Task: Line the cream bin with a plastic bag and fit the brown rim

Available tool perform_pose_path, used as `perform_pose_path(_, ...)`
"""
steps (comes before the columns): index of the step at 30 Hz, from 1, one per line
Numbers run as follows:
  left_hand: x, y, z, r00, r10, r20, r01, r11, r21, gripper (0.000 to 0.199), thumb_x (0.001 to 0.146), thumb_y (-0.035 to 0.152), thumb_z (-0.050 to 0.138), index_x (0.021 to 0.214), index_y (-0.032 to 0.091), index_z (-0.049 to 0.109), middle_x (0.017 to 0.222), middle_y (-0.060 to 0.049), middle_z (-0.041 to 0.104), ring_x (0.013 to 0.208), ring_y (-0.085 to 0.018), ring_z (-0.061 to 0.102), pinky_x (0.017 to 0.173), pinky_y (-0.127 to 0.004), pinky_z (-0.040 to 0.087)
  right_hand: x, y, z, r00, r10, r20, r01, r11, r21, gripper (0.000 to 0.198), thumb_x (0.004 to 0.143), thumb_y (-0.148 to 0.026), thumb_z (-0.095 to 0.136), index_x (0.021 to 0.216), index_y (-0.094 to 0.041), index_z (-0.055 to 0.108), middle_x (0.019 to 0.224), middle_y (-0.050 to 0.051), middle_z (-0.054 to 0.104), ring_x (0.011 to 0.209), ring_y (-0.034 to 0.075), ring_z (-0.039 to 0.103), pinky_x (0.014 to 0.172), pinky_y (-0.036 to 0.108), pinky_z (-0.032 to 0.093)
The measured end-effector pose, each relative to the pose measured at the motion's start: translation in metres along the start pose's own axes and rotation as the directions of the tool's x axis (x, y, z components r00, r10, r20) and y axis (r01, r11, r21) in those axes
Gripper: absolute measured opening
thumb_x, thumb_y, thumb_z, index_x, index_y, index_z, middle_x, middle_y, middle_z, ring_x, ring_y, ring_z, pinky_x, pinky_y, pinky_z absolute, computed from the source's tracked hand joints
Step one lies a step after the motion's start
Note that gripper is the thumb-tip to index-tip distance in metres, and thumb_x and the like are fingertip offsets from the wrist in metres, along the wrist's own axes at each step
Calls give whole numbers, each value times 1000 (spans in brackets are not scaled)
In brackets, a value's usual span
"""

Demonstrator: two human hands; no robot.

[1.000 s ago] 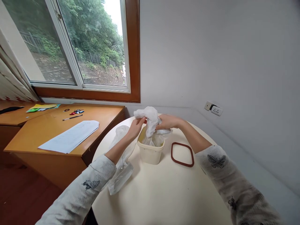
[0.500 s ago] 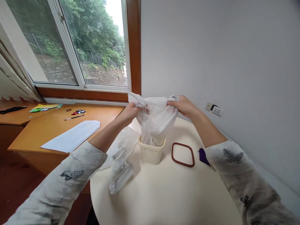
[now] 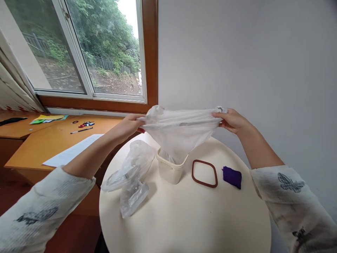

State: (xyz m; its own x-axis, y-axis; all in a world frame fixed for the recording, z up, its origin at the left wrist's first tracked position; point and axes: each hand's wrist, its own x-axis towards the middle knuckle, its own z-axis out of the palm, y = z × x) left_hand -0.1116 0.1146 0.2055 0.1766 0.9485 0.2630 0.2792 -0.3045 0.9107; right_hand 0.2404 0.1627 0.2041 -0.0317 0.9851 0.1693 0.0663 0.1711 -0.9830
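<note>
A thin white plastic bag [image 3: 181,131] is stretched wide between my two hands, its lower part hanging into a small cream bin [image 3: 171,172]. My left hand [image 3: 135,123] pinches the bag's left edge. At the opposite edge, my right hand [image 3: 230,119] grips the plastic between thumb and fingers. To the right of the bin lies a brown rounded-square ring [image 3: 204,173], flat on the table. Left of the bin rests another crumpled clear-white plastic bag [image 3: 134,175].
All this stands on a round white table [image 3: 184,218]. A folded purple cloth [image 3: 232,176] lies near its right edge. On the wooden desk [image 3: 28,151] at left are white paper [image 3: 71,151], a pen [image 3: 81,130], keys [image 3: 86,124] and coloured papers [image 3: 50,118].
My hands have moved apart, the left one leftward and the right one rightward, pulling the bag's mouth wider. The purple cloth, partly hidden by my sleeve before, now shows fully.
</note>
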Motion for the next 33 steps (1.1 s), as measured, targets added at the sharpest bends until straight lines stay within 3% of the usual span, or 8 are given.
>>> perform_pose_path(7, -68, -25, -14, 976, -153, 156, 184, 961, -206, 5, 72, 19, 56, 73, 16, 60, 69, -1, 59, 61, -13, 55, 61, -27, 47, 13, 41, -8, 993, 115, -27, -112, 990, 89, 16, 63, -14, 64, 77, -19, 60, 77, 2, 62, 71, 14, 56, 61, 27, 50)
perform_pose_path(12, -130, -46, 18, 841, -334, 426, 330, 940, 84, 10, 79, 25, 50, 83, 19, 57, 77, 1, 59, 73, -16, 59, 76, -29, 46, 4, 69, -13, 988, 117, 103, -140, 958, 251, 12, 66, -17, 58, 78, -19, 60, 71, 2, 64, 70, 15, 59, 65, 28, 50)
perform_pose_path(17, -148, -62, 44, 690, -376, 619, 229, 924, 307, 20, 80, 37, 49, 87, 19, 55, 86, -2, 59, 82, -18, 58, 78, -32, 48, -18, 101, -20, 970, 214, 117, -239, 932, 272, 18, 67, -27, 60, 83, -19, 61, 76, 5, 68, 78, 21, 63, 68, 30, 50)
perform_pose_path(19, -142, -65, 46, 735, -379, 563, 213, 916, 339, 30, 78, 41, 52, 101, 22, 51, 100, -6, 57, 93, -21, 57, 82, -35, 47, -28, 114, -19, 954, 258, 151, -285, 938, 199, 24, 63, -26, 65, 86, -19, 62, 78, 5, 69, 77, 22, 64, 65, 30, 50)
perform_pose_path(22, -127, -61, 51, 887, -295, 356, 188, 934, 304, 68, 73, 47, 57, 130, 33, 23, 136, -10, 32, 124, -26, 36, 94, -41, 41, -38, 131, -6, 953, 261, 156, -275, 958, 77, 32, 59, -24, 69, 90, -19, 63, 83, 5, 69, 77, 22, 63, 64, 29, 49)
perform_pose_path(26, -110, -59, 75, 927, -207, 312, 97, 938, 333, 102, 68, 51, 62, 137, 37, -11, 149, -8, -2, 135, -31, 3, 103, -54, 24, -44, 141, 36, 974, 195, 119, -204, 977, 67, 38, 63, -29, 65, 101, -25, 62, 97, 4, 68, 85, 20, 62, 70, 30, 48)
perform_pose_path(29, -99, -71, 97, 961, -165, 221, 75, 927, 367, 108, 61, 55, 66, 139, 32, -5, 148, -10, -10, 133, -34, -11, 103, -58, 19, -48, 140, 73, 983, 97, 153, -121, 980, 160, 36, 66, -31, 62, 102, -28, 62, 106, 2, 65, 94, 19, 59, 78, 28, 46)
perform_pose_path(33, -81, -91, 107, 988, -124, 87, 87, 934, 347, 105, 59, 57, 67, 139, 27, 6, 146, -12, -15, 134, -34, -10, 105, -54, 19, -58, 135, 101, 984, 46, 174, -76, 982, 170, 25, 70, -35, 58, 91, -26, 66, 97, 2, 68, 87, 20, 59, 72, 28, 45)
